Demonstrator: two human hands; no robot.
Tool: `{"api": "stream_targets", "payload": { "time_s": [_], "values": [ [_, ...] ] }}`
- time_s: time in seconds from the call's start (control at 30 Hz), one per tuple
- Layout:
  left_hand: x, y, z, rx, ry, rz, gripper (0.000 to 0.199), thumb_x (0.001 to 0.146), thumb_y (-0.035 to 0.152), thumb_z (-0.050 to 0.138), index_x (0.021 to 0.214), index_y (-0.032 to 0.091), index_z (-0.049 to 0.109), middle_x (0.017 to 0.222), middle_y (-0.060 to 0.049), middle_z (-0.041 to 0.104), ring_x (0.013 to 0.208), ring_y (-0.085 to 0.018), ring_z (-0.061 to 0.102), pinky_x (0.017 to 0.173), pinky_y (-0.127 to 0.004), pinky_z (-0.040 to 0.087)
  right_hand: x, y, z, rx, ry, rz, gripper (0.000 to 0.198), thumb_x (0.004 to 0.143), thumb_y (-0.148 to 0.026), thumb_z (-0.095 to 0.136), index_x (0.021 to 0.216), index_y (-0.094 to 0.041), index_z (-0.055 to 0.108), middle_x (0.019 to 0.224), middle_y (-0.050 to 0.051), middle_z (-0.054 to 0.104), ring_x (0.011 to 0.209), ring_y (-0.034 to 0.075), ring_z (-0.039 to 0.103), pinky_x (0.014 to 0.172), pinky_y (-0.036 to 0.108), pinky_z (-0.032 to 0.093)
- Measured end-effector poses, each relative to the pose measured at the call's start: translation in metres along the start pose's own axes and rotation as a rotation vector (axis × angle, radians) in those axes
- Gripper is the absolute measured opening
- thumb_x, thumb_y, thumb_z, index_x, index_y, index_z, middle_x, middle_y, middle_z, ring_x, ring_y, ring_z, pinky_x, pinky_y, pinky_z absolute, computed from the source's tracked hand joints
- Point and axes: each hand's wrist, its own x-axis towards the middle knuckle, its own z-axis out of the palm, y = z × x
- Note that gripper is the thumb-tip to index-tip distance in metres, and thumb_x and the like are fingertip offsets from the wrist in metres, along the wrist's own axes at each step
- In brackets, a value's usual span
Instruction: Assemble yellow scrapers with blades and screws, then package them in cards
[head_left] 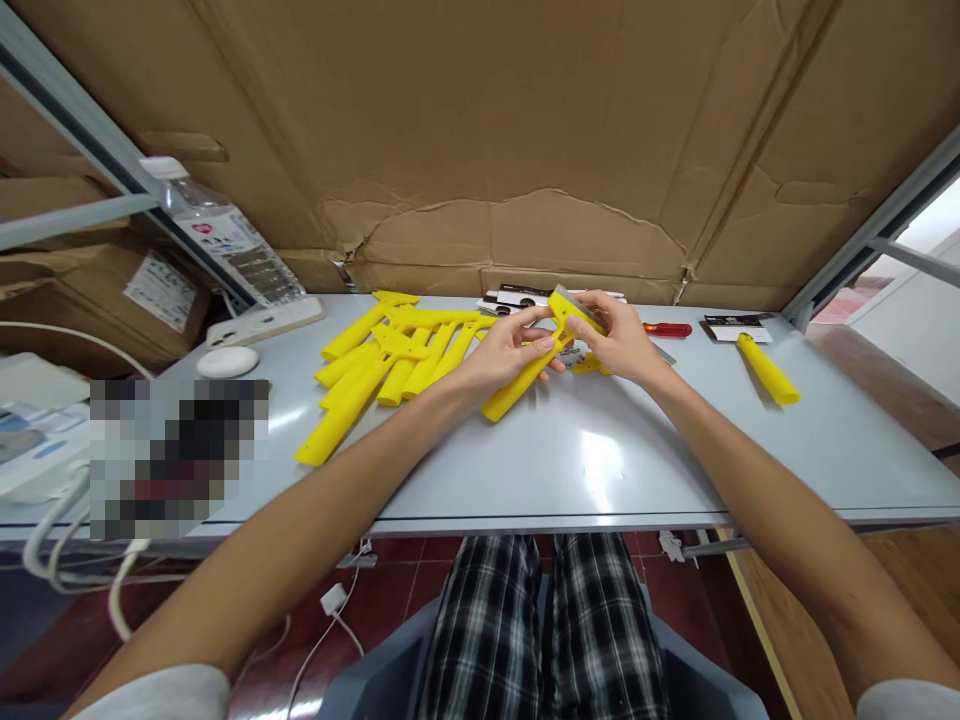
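Observation:
Both my hands are on a yellow scraper [517, 388], tilted above the table with its handle toward me and its wide head up. My left hand [504, 352] has its fingers closed around the neck. At the head, my right hand [621, 338] grips the edge, where a thin grey metal strip shows. Beneath my hands lies another yellow piece [591, 364], mostly hidden. To the left, several yellow scraper handles [435, 360] are heaped together. A red screwdriver handle [667, 329] pokes out behind my right hand.
Black-and-white packaging [517, 295] lies at the back. Far right rests a yellow scraper [769, 370] with a black-and-white card at its head. A water bottle [232, 240], power strip [266, 320] and white oval object [227, 362] are at left. Cardboard [510, 120] walls the table's [480, 480] back.

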Motion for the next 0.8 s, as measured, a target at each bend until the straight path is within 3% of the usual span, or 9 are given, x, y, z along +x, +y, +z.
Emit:
{"api": "stream_targets", "payload": {
  "time_s": [0.17,0.23,0.33,0.47,0.67,0.8],
  "values": [
    [0.005,0.003,0.000,-0.097,0.219,-0.057,0.046,0.092,0.022,0.074,0.135,0.018,0.058,0.114,-0.013,0.079,0.071,-0.017,0.076,0.056,-0.025,0.058,0.003,0.010,-0.004,-0.104,0.125,0.092,0.053,0.094,-0.048,0.067,0.138,-0.019,0.065,0.135,0.013,0.066,0.100,0.020,0.068,0.081,0.034,0.055],
    [0.007,0.004,-0.001,-0.128,0.323,-0.089,0.039,0.095,0.016,0.067,0.132,0.019,0.057,0.116,-0.012,0.078,0.069,-0.015,0.074,0.055,-0.025,0.057,0.002,0.013,-0.007,-0.243,0.030,0.028,0.041,0.093,-0.041,0.069,0.127,-0.018,0.073,0.130,0.012,0.068,0.100,0.021,0.067,0.087,0.036,0.055],
    [0.009,0.004,0.000,-0.152,0.398,-0.103,0.035,0.097,0.012,0.060,0.131,0.021,0.055,0.117,-0.011,0.077,0.067,-0.013,0.072,0.053,-0.024,0.055,-0.001,0.015,-0.010,-0.447,-0.251,-0.061,0.021,0.092,-0.027,0.068,0.106,-0.020,0.082,0.114,0.010,0.072,0.104,0.023,0.066,0.096,0.039,0.050],
    [0.009,0.003,0.002,-0.103,0.407,-0.083,0.034,0.097,0.013,0.060,0.129,0.021,0.055,0.114,-0.011,0.077,0.065,-0.012,0.070,0.052,-0.023,0.054,-0.005,0.015,-0.006,-0.543,-0.427,-0.066,0.022,0.095,-0.027,0.066,0.107,-0.022,0.084,0.111,0.010,0.074,0.100,0.023,0.065,0.091,0.036,0.047],
    [0.007,-0.001,0.005,0.197,0.358,0.017,0.036,0.094,0.016,0.063,0.129,0.022,0.057,0.112,-0.009,0.077,0.060,-0.010,0.069,0.050,-0.020,0.052,-0.005,0.015,-0.001,-0.555,-0.466,-0.033,0.022,0.093,-0.020,0.065,0.103,-0.022,0.084,0.107,0.007,0.076,0.094,0.019,0.065,0.087,0.031,0.044],
    [0.006,-0.004,0.004,0.238,0.289,-0.029,0.036,0.093,0.018,0.064,0.128,0.019,0.057,0.123,-0.013,0.074,0.058,-0.012,0.072,0.047,-0.022,0.054,-0.004,0.014,-0.002,-0.556,-0.467,-0.038,0.018,0.090,-0.017,0.065,0.096,-0.020,0.081,0.099,0.006,0.076,0.089,0.019,0.064,0.086,0.031,0.044]
  ]
}}
